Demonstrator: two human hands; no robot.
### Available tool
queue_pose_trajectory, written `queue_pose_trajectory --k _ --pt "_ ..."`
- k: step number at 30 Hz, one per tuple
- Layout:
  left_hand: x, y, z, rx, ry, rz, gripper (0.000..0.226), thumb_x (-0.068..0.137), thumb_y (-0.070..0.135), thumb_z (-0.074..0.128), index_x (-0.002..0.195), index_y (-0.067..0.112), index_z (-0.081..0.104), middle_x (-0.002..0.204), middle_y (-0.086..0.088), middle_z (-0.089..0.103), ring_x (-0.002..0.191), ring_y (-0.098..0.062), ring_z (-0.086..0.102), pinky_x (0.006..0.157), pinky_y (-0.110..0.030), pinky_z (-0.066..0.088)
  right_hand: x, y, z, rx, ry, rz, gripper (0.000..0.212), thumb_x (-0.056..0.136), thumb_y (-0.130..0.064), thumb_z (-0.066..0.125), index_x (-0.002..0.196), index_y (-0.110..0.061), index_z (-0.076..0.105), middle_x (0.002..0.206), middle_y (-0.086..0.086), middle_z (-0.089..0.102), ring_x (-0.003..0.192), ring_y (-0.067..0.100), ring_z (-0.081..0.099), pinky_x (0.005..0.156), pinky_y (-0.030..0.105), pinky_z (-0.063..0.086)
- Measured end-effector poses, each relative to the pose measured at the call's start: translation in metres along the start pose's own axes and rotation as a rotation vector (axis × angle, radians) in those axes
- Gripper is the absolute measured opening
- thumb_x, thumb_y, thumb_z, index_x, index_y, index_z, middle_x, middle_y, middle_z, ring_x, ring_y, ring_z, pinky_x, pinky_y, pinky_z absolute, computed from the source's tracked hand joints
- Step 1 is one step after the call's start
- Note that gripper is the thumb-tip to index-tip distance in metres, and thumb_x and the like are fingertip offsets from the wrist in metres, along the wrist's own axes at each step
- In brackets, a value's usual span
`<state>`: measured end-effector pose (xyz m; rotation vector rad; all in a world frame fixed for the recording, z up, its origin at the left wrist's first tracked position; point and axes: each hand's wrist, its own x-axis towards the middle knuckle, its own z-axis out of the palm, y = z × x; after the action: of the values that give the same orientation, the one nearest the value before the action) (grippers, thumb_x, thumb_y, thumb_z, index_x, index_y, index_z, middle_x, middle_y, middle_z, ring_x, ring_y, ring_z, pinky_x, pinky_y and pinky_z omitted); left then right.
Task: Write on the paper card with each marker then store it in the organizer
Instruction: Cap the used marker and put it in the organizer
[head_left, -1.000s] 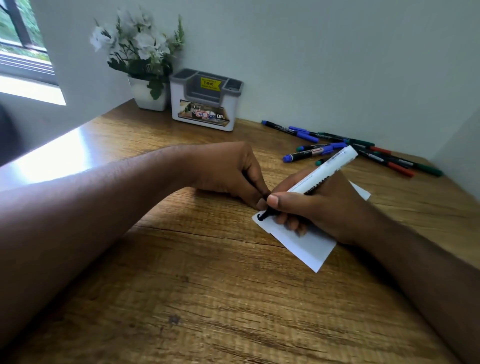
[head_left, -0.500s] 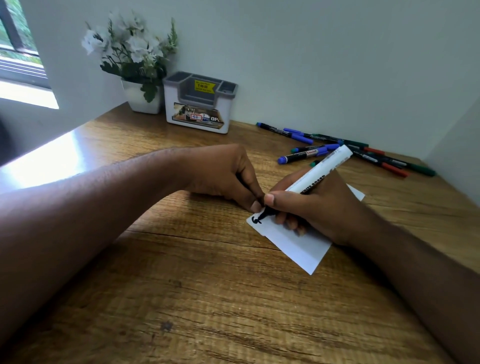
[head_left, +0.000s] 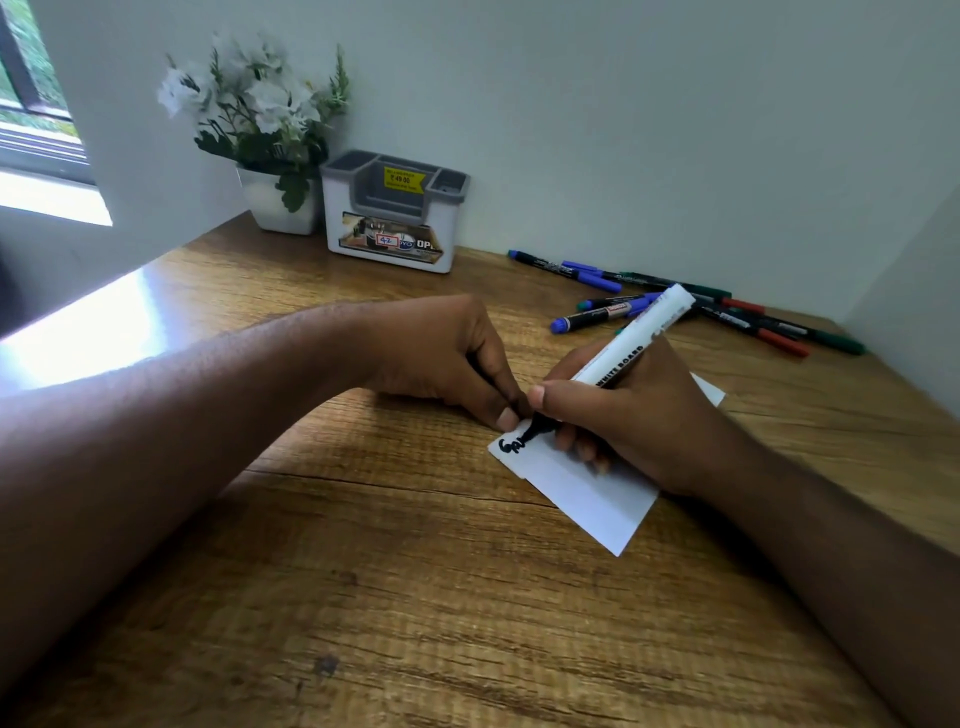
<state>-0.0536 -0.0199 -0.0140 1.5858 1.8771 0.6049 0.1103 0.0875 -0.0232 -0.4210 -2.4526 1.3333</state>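
The white paper card (head_left: 587, 493) lies on the wooden desk (head_left: 363, 597). My right hand (head_left: 623, 415) grips a white whiteboard marker (head_left: 634, 343) with its black tip on the card's left corner, beside black scribbled marks (head_left: 510, 446). My left hand (head_left: 447, 358) is curled, its fingertips resting at the card's upper left edge; a dark piece that looks like the marker's cap shows between its fingers. The white and grey organizer (head_left: 395, 213) stands at the back against the wall.
Several capped markers (head_left: 675, 301), blue, green and red, lie loose at the back right of the desk. A white pot of white flowers (head_left: 265, 130) stands left of the organizer. Walls close the back and right; a window is at far left.
The marker tip has moved rightward along the card's corner, leaving more black ink. Both hands stay in place on the card.
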Motion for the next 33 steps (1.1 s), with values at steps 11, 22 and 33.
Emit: queue_pose_trajectory --k 11,22,33 --pt "0.0004 -0.0012 0.0002 0.003 -0.005 0.006 0.019 0.077 0.025 0.075 0.093 0.034 0.075 0.091 0.022 0.074 0.087 0.006 0.066 0.080 -0.015 0.043 -0.0003 -0.0021 -0.0006 -0.002 0.074 0.020 0.020 0.083 -0.011 0.070 0.064 -0.005 0.068 0.052 0.010 0.065 0.037 0.014 0.056 0.036 0.023 0.045" --pt "0.0000 -0.0010 -0.0003 0.008 -0.011 0.001 0.019 0.078 0.025 0.075 0.096 0.032 0.075 0.092 0.023 0.074 0.088 0.008 0.065 0.081 -0.014 0.043 0.0005 -0.0030 0.0022 -0.026 0.096 0.041 0.021 0.084 -0.011 0.069 0.066 -0.001 0.067 0.051 0.014 0.064 0.035 0.014 0.054 0.035 0.022 0.044" --pt "0.0003 -0.0007 -0.0006 0.010 -0.002 0.006 0.016 0.078 0.024 0.075 0.090 0.035 0.075 0.086 0.025 0.073 0.081 0.010 0.065 0.068 -0.002 0.042 -0.0054 -0.0019 0.0030 -0.091 0.001 -0.069 0.014 0.082 -0.014 0.071 0.068 -0.012 0.073 0.052 -0.005 0.066 0.046 0.000 0.058 0.045 0.010 0.040"
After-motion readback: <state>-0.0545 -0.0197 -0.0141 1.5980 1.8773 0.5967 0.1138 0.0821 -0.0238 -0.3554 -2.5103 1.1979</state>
